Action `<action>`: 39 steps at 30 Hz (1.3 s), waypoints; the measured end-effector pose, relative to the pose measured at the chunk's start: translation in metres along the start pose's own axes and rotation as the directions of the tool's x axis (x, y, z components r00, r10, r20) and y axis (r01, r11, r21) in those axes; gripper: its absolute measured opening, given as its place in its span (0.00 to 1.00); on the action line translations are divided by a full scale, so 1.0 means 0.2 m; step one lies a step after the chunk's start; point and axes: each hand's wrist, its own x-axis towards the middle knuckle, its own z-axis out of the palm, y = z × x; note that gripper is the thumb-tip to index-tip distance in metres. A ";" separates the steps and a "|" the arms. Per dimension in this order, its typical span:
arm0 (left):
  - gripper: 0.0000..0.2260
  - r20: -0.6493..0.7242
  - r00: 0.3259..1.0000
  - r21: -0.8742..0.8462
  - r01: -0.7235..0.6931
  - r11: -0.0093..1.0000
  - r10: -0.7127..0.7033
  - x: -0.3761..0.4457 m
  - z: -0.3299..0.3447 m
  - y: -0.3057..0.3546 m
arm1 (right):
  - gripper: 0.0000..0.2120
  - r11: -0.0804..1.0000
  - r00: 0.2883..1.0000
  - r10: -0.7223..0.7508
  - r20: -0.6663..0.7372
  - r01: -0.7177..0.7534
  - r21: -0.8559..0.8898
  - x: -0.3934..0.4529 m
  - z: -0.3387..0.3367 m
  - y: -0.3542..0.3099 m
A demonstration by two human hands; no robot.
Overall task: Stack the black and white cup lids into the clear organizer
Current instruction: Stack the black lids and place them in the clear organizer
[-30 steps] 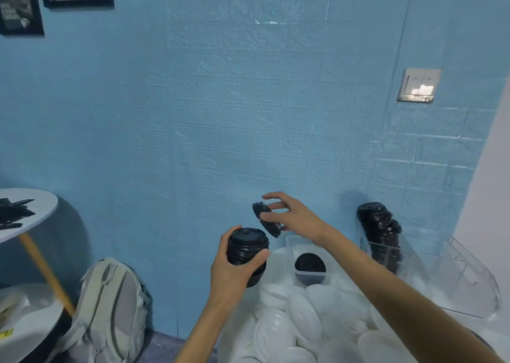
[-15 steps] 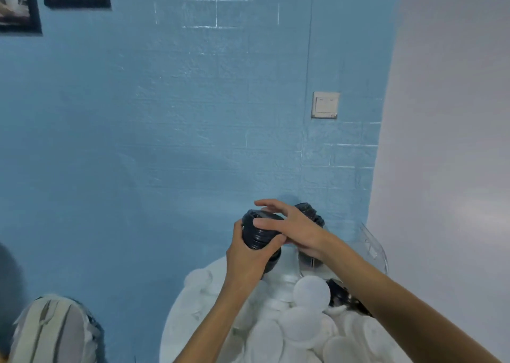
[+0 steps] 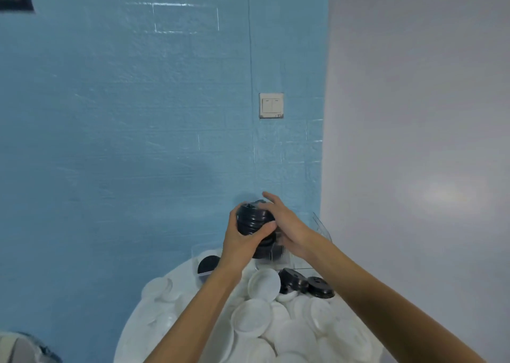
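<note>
A stack of black lids (image 3: pixel 252 220) is held tight in the left hand (image 3: pixel 244 241) above the organizer (image 3: pixel 317 226). The right hand (image 3: pixel 287 226) rests flat on it. If tipped, lids could slide off onto the counter (image 3: pixel 132 332).

Two bare forearms, no sleeves, rings or watch visible.

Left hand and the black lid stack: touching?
Touching. The head view shows the left hand with thumb and fingers wrapped around the black lid stack.
</note>
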 end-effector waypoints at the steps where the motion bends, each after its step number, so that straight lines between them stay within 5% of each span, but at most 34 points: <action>1: 0.31 0.011 1.000 -0.009 0.000 1.000 0.000 0.01 0.03 0.01 | 0.21 1.000 1.000 0.029 -0.007 -0.029 0.006 -0.01 -0.03 0.00; 6: 0.37 0.187 0.979 -0.184 0.117 0.976 -0.082 0.10 0.14 0.04 | 0.09 0.990 0.995 0.090 -0.031 -0.086 0.110 -0.05 -0.17 -0.05; 11: 0.21 0.274 0.951 -0.373 0.241 0.896 -0.142 0.18 0.26 0.11 | 0.17 0.996 0.979 0.058 -0.195 -0.045 0.074 0.03 -0.25 -0.06; 16: 0.27 0.168 0.957 -0.301 0.279 0.912 -0.237 0.35 0.45 0.04 | 0.18 0.988 0.964 0.024 -0.266 0.018 0.153 0.14 -0.33 -0.03; 20: 0.40 0.209 0.933 -0.296 0.347 0.890 -0.294 0.51 0.54 -0.05 | 0.16 0.990 0.939 0.021 -0.342 0.027 0.135 0.23 -0.38 -0.01; 26: 0.41 0.192 0.946 -0.277 0.307 0.910 -0.261 0.70 0.63 -0.12 | 0.12 0.990 0.897 -0.001 -0.442 0.064 0.128 0.39 -0.46 0.01; 39: 0.37 0.166 0.874 -0.202 0.483 0.852 -0.456 1.00 0.79 -0.56 | 0.20 0.973 0.862 0.105 -0.496 0.015 0.232 0.76 -0.61 0.32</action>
